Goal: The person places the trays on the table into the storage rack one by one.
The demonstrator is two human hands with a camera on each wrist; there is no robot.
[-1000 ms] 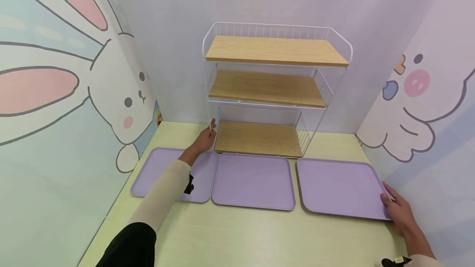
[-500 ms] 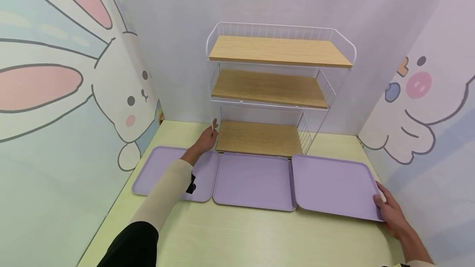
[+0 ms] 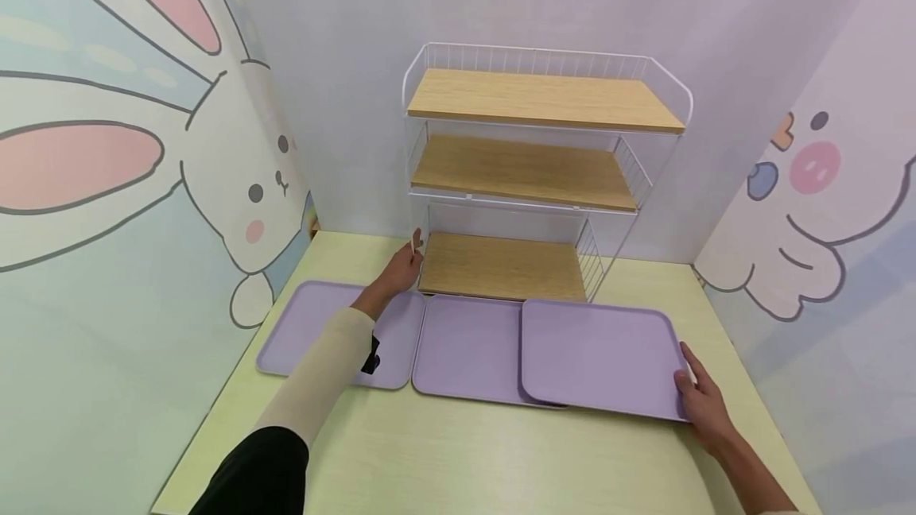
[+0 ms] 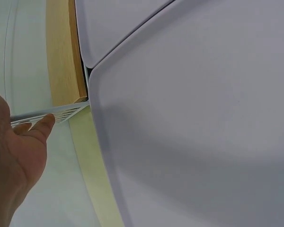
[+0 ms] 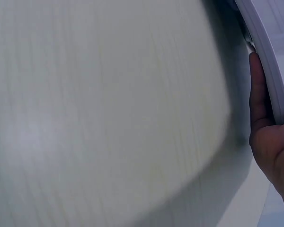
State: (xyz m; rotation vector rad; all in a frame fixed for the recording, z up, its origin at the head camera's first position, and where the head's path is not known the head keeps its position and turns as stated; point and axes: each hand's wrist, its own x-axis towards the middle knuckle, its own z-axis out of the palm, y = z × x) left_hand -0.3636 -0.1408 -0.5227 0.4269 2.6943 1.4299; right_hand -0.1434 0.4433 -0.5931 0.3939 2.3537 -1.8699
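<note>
Head: 3 trays [image 3: 604,358], 1 in R hand [image 3: 704,405], + 1 rack [image 3: 525,172].

place: tabletop booth | signs: cartoon-printed side panels [image 3: 107,356], plain back panel [image 3: 343,62], pale table [image 3: 501,467]

Table [image 3: 465,459] (pale) beneath two trays [image 3: 465,348], rack [image 3: 522,169]

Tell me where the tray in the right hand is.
In the head view, the held tray is right of centre, over the right part of the middle tray, with the right hand at its right edge.
</note>
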